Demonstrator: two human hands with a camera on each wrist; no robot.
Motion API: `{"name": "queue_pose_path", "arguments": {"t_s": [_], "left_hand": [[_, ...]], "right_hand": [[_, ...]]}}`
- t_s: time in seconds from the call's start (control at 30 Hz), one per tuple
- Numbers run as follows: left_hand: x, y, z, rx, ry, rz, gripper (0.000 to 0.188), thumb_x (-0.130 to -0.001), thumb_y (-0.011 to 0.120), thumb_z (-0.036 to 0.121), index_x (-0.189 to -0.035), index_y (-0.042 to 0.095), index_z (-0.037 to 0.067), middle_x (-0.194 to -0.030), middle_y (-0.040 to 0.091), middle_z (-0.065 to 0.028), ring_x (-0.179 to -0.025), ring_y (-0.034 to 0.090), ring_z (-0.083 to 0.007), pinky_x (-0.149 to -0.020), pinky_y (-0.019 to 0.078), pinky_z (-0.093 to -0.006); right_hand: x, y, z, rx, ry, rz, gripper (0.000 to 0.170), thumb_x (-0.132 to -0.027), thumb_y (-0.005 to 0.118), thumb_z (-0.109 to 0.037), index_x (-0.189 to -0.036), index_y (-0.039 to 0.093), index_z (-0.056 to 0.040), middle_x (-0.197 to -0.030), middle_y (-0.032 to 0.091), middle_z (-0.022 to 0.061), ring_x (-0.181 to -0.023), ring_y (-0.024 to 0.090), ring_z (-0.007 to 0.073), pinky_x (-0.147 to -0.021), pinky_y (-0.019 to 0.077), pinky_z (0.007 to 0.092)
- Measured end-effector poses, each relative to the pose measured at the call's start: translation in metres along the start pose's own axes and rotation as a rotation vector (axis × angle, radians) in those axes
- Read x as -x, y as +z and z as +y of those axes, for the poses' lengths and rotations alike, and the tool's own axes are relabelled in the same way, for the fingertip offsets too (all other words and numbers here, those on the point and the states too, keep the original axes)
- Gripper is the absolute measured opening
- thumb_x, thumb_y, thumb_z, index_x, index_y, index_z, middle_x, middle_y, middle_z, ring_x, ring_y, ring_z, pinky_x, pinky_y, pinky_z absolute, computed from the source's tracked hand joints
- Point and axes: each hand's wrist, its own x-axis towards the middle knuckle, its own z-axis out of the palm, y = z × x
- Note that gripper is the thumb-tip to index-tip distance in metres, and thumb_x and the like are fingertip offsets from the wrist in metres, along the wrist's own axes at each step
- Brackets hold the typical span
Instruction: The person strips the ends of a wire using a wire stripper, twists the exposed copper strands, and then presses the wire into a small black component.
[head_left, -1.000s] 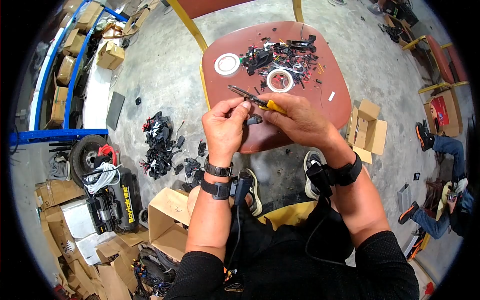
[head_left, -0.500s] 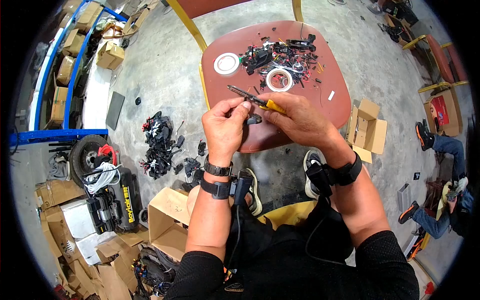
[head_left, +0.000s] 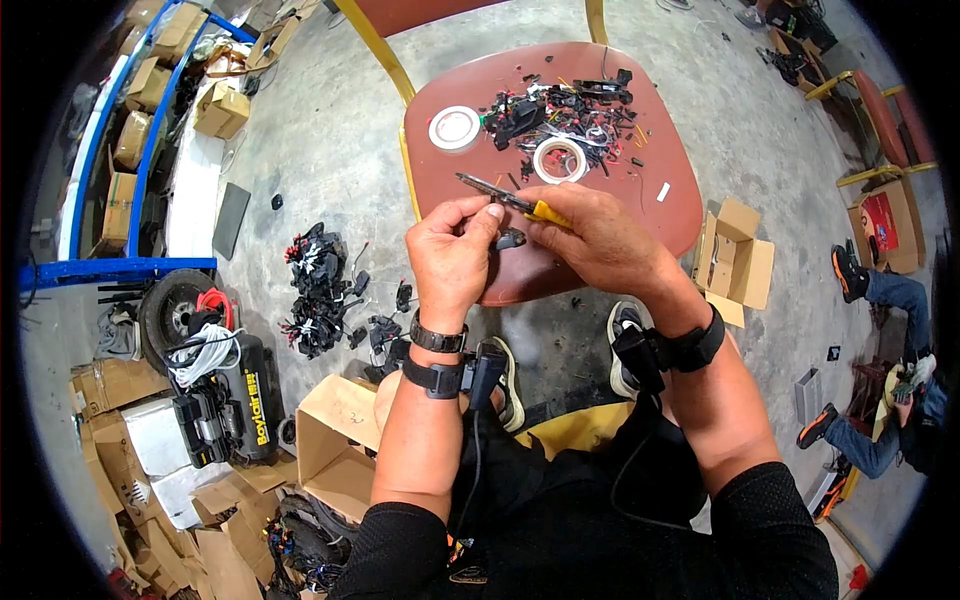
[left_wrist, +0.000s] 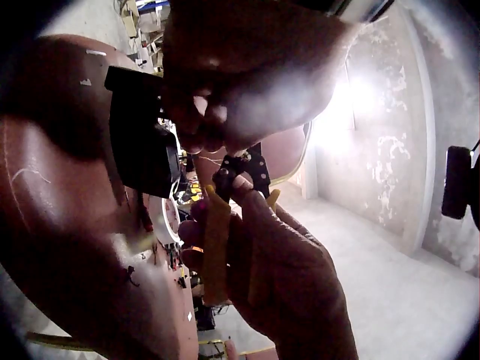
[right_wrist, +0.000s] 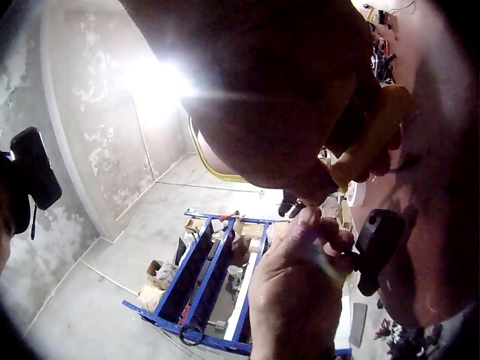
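In the head view the left hand (head_left: 452, 252) pinches a small black part (head_left: 508, 239) between thumb and fingers above the front of the red chair seat (head_left: 440, 180). The right hand (head_left: 602, 236) grips yellow-handled pliers (head_left: 545, 212), whose dark jaws point left, over the left fingertips. In the left wrist view the yellow handles (left_wrist: 217, 247) lie in the right hand (left_wrist: 289, 277), and a black block (left_wrist: 141, 142) hangs by the left hand (left_wrist: 247, 90). The right wrist view shows the black part (right_wrist: 380, 232) beside the left fingers; whatever lies between the jaws is hidden.
On the seat lie a pile of black parts and wires (head_left: 560, 112) and two white tape rolls (head_left: 454, 128) (head_left: 559, 161). More black parts (head_left: 318, 290) lie on the floor at left. Open cardboard boxes (head_left: 738, 255) stand either side; another person (head_left: 900, 400) sits at far right.
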Motion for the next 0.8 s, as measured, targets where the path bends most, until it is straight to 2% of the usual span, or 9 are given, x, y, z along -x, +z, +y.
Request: {"name": "queue_pose_path", "arguments": {"t_s": [0.23,0.33,0.43,0.53,0.8], "left_hand": [[0.001,0.001,0.006,-0.031,-0.032,0.007,0.012,-0.090,0.072,0.008,-0.095,0.072,-0.003,-0.077,0.070,-0.0046,-0.065,0.062,-0.0084,-0.057,0.0479,-0.0209],[0.000,0.002,0.006,-0.011,-0.064,0.016,0.010,-0.089,0.071,0.003,-0.094,0.071,-0.005,-0.078,0.070,-0.0033,-0.067,0.061,-0.0060,-0.061,0.0494,-0.0209],[-0.001,0.002,0.005,0.053,-0.123,0.011,0.012,-0.090,0.072,0.008,-0.095,0.070,-0.002,-0.079,0.070,-0.0058,-0.067,0.065,-0.0108,-0.059,0.0522,-0.0225],[-0.001,0.000,0.005,0.068,-0.117,-0.017,0.012,-0.089,0.073,0.009,-0.094,0.069,-0.002,-0.080,0.070,-0.0060,-0.068,0.066,-0.0118,-0.061,0.0540,-0.0238],[0.000,-0.001,0.012,0.026,-0.121,-0.050,0.016,-0.087,0.077,0.013,-0.089,0.069,-0.001,-0.077,0.068,-0.0024,-0.065,0.061,-0.0075,-0.058,0.0481,-0.0209]], "right_hand": [[-0.001,-0.001,-0.001,-0.002,-0.017,-0.004,0.029,-0.089,0.062,-0.013,-0.116,0.063,-0.0036,-0.098,0.066,0.0211,-0.095,0.063,0.0400,-0.081,0.0491,0.0470],[-0.001,0.000,-0.003,0.041,-0.040,0.027,0.028,-0.088,0.062,-0.013,-0.115,0.063,-0.0034,-0.098,0.066,0.0212,-0.095,0.063,0.0403,-0.081,0.0489,0.0472],[0.000,0.000,-0.004,-0.017,-0.031,0.042,0.026,-0.087,0.064,-0.013,-0.111,0.065,-0.0033,-0.098,0.066,0.0218,-0.095,0.063,0.0410,-0.080,0.0489,0.0476],[-0.002,-0.002,-0.007,0.005,-0.006,0.009,0.024,-0.087,0.065,-0.014,-0.108,0.066,-0.0028,-0.097,0.066,0.0225,-0.094,0.063,0.0416,-0.080,0.0489,0.0479],[-0.002,0.001,-0.004,-0.004,-0.031,0.033,0.025,-0.086,0.067,-0.015,-0.108,0.066,-0.0028,-0.098,0.067,0.0217,-0.096,0.064,0.0405,-0.081,0.0499,0.0467]]}}
